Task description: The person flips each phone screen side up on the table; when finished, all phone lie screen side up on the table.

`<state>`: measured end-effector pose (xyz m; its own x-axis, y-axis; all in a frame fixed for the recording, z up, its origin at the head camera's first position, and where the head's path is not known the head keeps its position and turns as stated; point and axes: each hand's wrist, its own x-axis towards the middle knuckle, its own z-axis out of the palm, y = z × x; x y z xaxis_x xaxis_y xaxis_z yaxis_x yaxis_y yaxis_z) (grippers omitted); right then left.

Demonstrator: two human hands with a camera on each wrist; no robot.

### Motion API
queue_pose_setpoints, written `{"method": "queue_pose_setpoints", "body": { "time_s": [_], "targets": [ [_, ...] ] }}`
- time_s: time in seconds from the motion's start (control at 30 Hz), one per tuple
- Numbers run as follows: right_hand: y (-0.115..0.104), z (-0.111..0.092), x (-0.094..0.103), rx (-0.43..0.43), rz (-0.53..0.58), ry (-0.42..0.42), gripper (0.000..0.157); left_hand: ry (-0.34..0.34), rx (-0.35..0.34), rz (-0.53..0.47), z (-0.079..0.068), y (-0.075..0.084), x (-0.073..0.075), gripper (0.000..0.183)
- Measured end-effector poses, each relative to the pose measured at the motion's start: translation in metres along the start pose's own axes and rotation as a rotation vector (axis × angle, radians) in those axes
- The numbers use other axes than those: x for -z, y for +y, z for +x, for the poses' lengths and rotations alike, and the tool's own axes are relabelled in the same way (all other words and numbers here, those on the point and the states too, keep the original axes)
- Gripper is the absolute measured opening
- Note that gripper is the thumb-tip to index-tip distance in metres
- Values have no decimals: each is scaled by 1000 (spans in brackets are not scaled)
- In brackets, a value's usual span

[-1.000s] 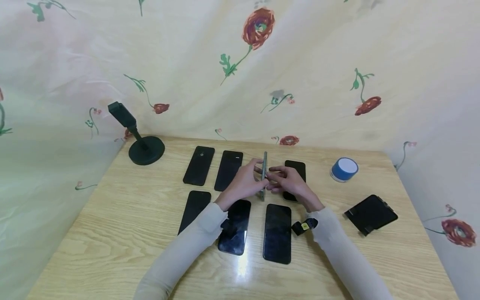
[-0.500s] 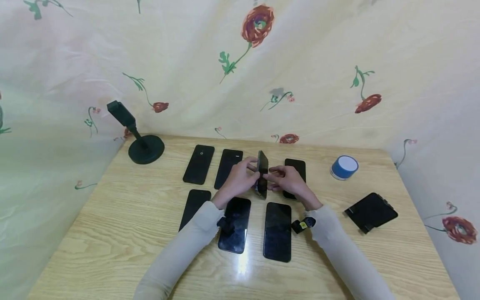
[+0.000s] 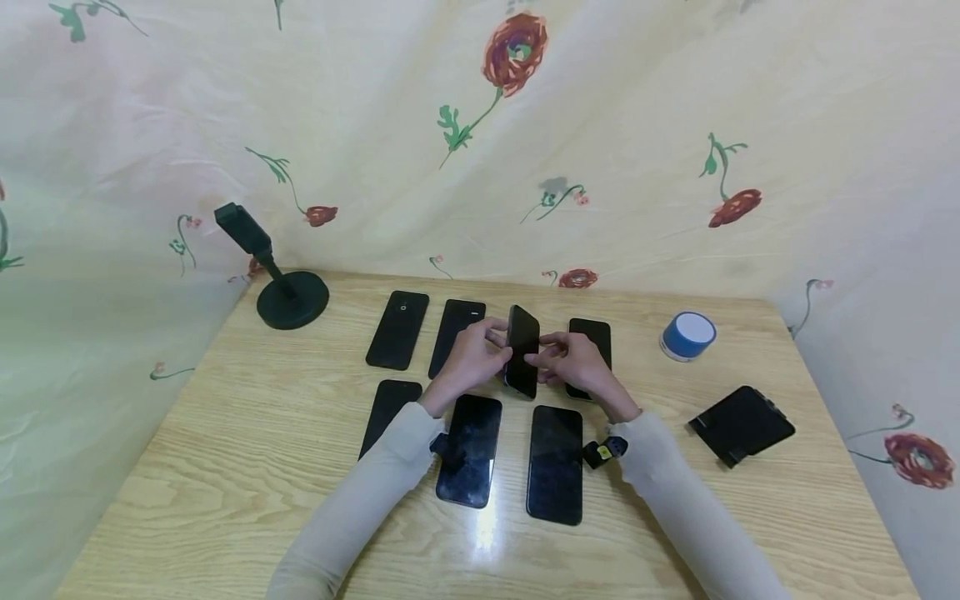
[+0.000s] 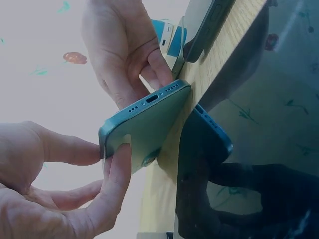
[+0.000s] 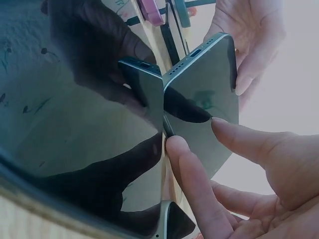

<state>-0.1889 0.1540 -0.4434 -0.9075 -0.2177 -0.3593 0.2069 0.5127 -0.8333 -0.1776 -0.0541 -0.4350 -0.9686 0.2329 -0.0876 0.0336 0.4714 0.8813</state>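
Observation:
A smartphone (image 3: 522, 352) stands tilted on its long edge between both hands, its dark screen turned to the right and its pale green back (image 4: 149, 134) to the left. My left hand (image 3: 474, 354) pinches its upper edge, the thumb on the back. My right hand (image 3: 577, 362) has the thumb against the screen and a finger at the lower edge, as the right wrist view shows. Dark phones lie flat around them: one phone (image 3: 468, 450) near the left wrist, one phone (image 3: 555, 465) in front, one phone (image 3: 596, 333) partly hidden by the right hand.
More dark phones lie at left: one phone (image 3: 397, 329), one phone (image 3: 453, 321) and one phone (image 3: 386, 408) partly under the sleeve. A black stand (image 3: 292, 298) is at back left. At right are a blue cylinder with a white top (image 3: 687, 336) and a black folded bracket (image 3: 742, 423).
The held phone has turned from nearly edge-on so that its dark screen shows to the head view. It and my left hand have shifted slightly left.

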Motion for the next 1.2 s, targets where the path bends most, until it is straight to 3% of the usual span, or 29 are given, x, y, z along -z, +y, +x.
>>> {"method": "queue_pose_setpoints", "body": {
  "time_s": [0.27, 0.57, 1.2],
  "targets": [
    [1, 0, 1, 16, -75, 27, 63, 3, 37, 52, 2, 0, 1, 43],
    [3, 0, 1, 19, -150, 60, 66, -10, 85, 46, 3, -3, -1, 44],
    [4, 1, 0, 64, -234, 130, 67, -45, 149, 235, 14, -4, -8, 51]
  ]
}}
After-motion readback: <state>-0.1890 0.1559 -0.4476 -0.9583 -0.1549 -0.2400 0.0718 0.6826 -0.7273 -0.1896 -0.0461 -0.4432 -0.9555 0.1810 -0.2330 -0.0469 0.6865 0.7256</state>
